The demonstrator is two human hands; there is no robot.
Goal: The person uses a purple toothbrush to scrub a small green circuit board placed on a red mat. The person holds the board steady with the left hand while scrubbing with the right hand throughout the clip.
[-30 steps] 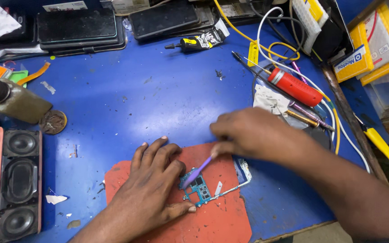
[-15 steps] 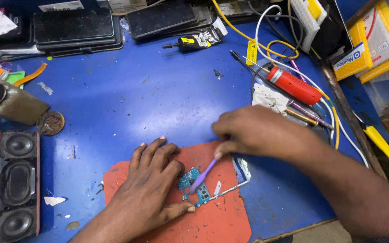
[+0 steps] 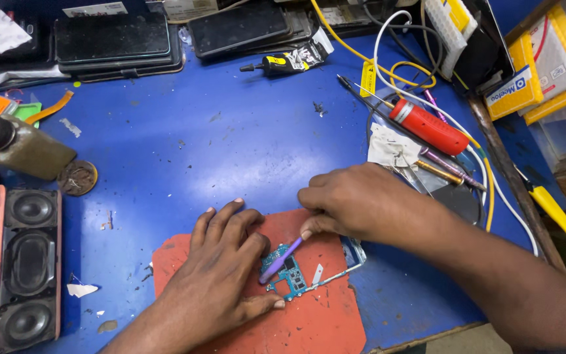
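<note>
Circuit board's [image 3: 287, 272] left part under the left hand [image 3: 221, 275]; speaker [image 3: 24, 269] cut off at the frame's edge.

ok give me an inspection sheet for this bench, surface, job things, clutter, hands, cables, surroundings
surface: blue bench, scuffed, specks of debris; red mat at the near edge
job's things: small circuit board on the mat; purple tool with its tip on the board
clutter: stacked phones, red tool, black tube, speaker, paper scraps
hands: left hand flat on mat, touching the board; right hand holds the purple tool
cables: white and yellow cables looped far right
surroundings: yellow boxes at right
</note>
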